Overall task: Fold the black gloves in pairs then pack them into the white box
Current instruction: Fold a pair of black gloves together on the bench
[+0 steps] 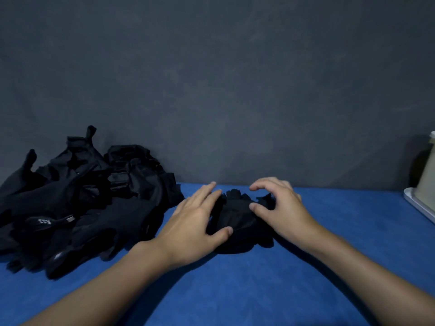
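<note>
Now: left hand [195, 222] flat, fingers straight, pressing soft black fabric glove pair [237, 217] on blue table [235, 290]. Right hand [280, 205] curls round its finger end. Probably best folded squarely, edges matched. Tall white box [429, 172] far right.

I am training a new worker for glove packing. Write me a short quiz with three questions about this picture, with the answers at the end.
1. True or false: the pile of loose gloves lies on the blue table, to the person's left.
2. The left hand on the black gloves in the middle is: A) laid flat with fingers fairly straight; B) closed in a fist; C) lifted high off the table.
3. Fill in: the white box stands at the far ___ edge of the view.
Key: 1 true; 2 A; 3 right.
</note>
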A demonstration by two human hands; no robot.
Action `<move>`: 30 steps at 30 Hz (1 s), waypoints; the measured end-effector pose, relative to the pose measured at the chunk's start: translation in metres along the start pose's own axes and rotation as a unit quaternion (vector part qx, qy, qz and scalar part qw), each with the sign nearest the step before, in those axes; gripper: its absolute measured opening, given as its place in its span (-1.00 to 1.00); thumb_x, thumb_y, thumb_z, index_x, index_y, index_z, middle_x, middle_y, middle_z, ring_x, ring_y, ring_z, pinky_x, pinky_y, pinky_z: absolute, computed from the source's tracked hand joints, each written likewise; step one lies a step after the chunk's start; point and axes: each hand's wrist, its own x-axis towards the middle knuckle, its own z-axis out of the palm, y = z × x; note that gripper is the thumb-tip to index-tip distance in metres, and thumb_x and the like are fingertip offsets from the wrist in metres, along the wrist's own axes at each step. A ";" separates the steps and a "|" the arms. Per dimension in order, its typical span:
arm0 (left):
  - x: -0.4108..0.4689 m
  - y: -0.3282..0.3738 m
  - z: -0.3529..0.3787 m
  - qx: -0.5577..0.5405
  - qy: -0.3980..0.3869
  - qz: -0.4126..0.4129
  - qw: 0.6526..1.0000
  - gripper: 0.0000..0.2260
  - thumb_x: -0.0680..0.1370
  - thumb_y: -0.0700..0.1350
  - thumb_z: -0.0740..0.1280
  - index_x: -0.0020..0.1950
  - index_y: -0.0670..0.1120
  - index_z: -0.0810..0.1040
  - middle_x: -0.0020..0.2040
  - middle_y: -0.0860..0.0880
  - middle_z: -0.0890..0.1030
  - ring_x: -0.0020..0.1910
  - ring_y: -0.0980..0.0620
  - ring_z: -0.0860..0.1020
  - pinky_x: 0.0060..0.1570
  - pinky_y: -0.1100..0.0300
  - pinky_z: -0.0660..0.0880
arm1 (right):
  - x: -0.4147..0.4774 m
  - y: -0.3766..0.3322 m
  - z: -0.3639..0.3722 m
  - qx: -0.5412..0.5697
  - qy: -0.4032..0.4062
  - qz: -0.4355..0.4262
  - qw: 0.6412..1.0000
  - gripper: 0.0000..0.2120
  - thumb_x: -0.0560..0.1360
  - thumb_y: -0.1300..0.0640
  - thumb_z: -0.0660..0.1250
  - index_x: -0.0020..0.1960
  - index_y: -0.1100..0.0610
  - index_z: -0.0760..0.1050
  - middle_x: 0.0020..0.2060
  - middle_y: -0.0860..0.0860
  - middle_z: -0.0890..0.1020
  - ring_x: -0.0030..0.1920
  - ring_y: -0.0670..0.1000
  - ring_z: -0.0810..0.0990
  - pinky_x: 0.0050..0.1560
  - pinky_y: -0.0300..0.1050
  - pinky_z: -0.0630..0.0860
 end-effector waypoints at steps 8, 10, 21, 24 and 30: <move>0.003 -0.006 -0.002 0.082 -0.059 0.003 0.995 -0.31 0.48 0.42 0.07 0.50 0.07 0.25 0.56 0.13 0.24 0.52 0.20 0.19 0.57 0.05 -0.02 | -0.002 0.012 0.002 -0.088 -0.169 -0.017 0.982 -0.34 0.35 -0.44 0.25 0.39 -0.23 0.30 0.22 -0.36 0.43 0.31 -0.22 0.25 0.39 -0.04 0.05; 0.004 -0.005 -0.004 0.085 -0.067 -0.001 0.994 -0.33 0.47 0.43 0.06 0.44 0.06 0.26 0.48 0.15 0.32 0.47 0.19 0.26 0.56 0.05 -0.01 | 0.000 0.014 0.002 -0.103 -0.173 -0.021 0.979 -0.31 0.33 -0.47 0.21 0.38 -0.22 0.29 0.18 -0.37 0.41 0.28 -0.20 0.25 0.33 -0.05 0.05; 0.008 0.004 -0.006 0.044 -0.033 0.025 0.998 -0.37 0.51 0.36 0.11 0.52 0.10 0.24 0.46 0.20 0.32 0.45 0.16 0.27 0.45 0.15 0.15 | 0.000 0.017 -0.007 0.005 -0.151 -0.025 0.988 -0.40 0.28 -0.41 0.34 0.27 -0.26 0.40 0.10 -0.40 0.47 0.26 -0.26 0.38 0.40 0.01 0.29; 0.009 0.001 -0.004 0.065 -0.066 0.013 0.996 -0.36 0.56 0.34 0.14 0.57 0.09 0.18 0.58 0.16 0.19 0.53 0.18 0.16 0.53 0.14 0.02 | -0.003 0.020 -0.008 -0.060 -0.202 -0.032 0.977 -0.36 0.36 -0.41 0.31 0.37 -0.24 0.32 0.22 -0.41 0.36 0.33 -0.30 0.24 0.46 -0.09 0.07; 0.013 0.001 -0.001 0.060 -0.085 0.003 0.995 -0.30 0.57 0.33 0.12 0.62 0.05 0.03 0.64 0.12 -0.01 0.59 0.16 0.03 0.58 0.07 -0.08 | 0.003 0.024 -0.009 -0.138 -0.223 -0.008 0.965 -0.33 0.41 -0.43 0.21 0.46 -0.23 0.22 0.40 -0.38 0.26 0.48 -0.20 0.05 0.49 0.13 -0.11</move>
